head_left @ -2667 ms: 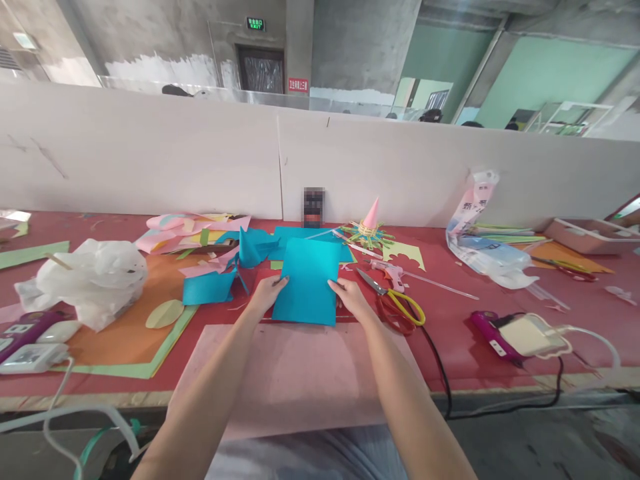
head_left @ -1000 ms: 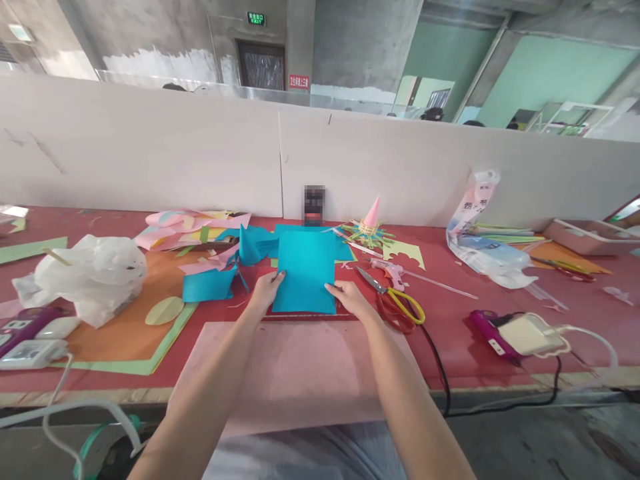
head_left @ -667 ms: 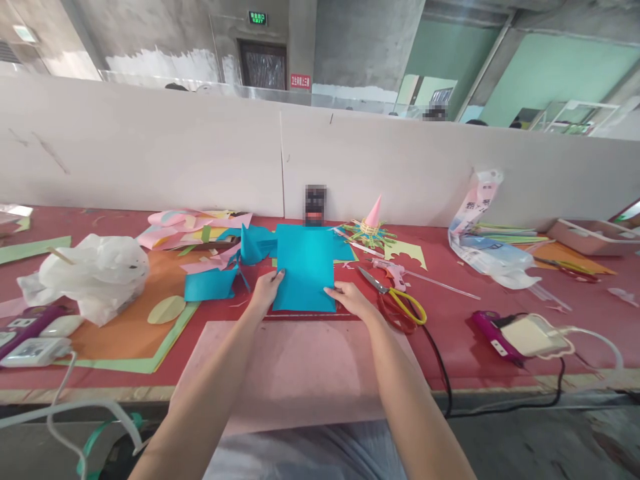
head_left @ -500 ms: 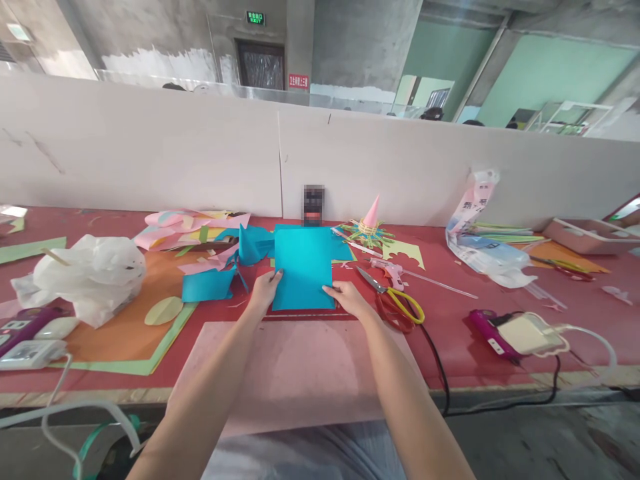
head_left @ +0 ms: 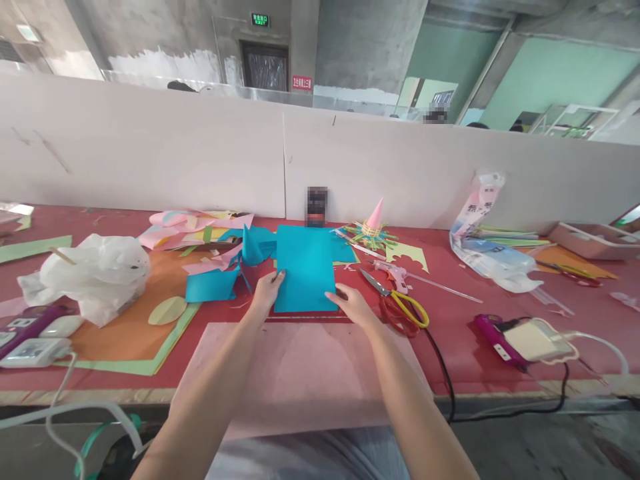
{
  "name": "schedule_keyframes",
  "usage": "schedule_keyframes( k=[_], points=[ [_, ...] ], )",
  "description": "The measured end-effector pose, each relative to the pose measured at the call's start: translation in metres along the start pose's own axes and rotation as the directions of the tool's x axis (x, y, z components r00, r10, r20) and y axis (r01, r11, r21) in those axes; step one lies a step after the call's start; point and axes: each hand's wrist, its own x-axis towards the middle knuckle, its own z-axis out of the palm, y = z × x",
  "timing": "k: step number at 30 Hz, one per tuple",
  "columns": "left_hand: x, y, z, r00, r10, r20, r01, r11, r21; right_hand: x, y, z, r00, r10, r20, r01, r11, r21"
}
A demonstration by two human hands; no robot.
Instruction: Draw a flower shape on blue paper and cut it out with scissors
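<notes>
A blue rectangular sheet (head_left: 306, 270) is held up between my two hands at the middle of the red table. My left hand (head_left: 267, 290) grips its left edge, thumb on the front face. My right hand (head_left: 350, 301) holds the lower right edge, thumb in front and fingers partly behind the sheet. Blue paper scraps (head_left: 211, 285) lie left of the sheet. Scissors (head_left: 397, 300) with yellow and red handles rest just right of my right hand, beside a pink glue gun (head_left: 393, 273). A pink paper cone (head_left: 375, 217) stands behind them on a fringed base.
White plastic bag (head_left: 95, 273) and orange paper (head_left: 150, 333) at the left. Purple power strips (head_left: 495, 340) lie at both sides, with cables over the front edge. A pink tray (head_left: 595, 240) sits at the back right. A white partition (head_left: 200, 153) runs behind the table.
The whole view has shifted slightly, with objects a little further right in the picture. Both hands still hold the blue sheet; my right fingers look slightly more raised.
</notes>
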Motion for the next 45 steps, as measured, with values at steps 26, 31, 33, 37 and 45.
schedule_keyframes(
  k=[26,31,33,37,45],
  points=[
    [0.031,0.041,0.056,0.897,0.33,0.293,-0.436,0.566,0.699,-0.017,0.048,-0.047,0.907,-0.261,-0.33,0.074,0.871,-0.486],
    [0.02,0.025,0.059,0.93,0.253,0.266,-0.367,0.604,0.708,-0.017,0.049,-0.041,0.915,-0.284,-0.288,0.072,0.815,-0.575],
    [0.021,0.02,0.06,0.923,0.274,0.269,-0.382,0.588,0.713,-0.018,0.053,-0.041,0.926,-0.269,-0.267,0.056,0.794,-0.606],
    [0.026,0.014,0.059,0.91,0.294,0.293,-0.414,0.594,0.689,-0.019,0.059,-0.047,0.931,-0.227,-0.285,-0.005,0.775,-0.633],
    [0.025,0.011,0.059,0.914,0.283,0.291,-0.406,0.611,0.68,-0.021,0.07,-0.065,0.869,-0.175,-0.464,-0.151,0.798,-0.584]
  ],
)
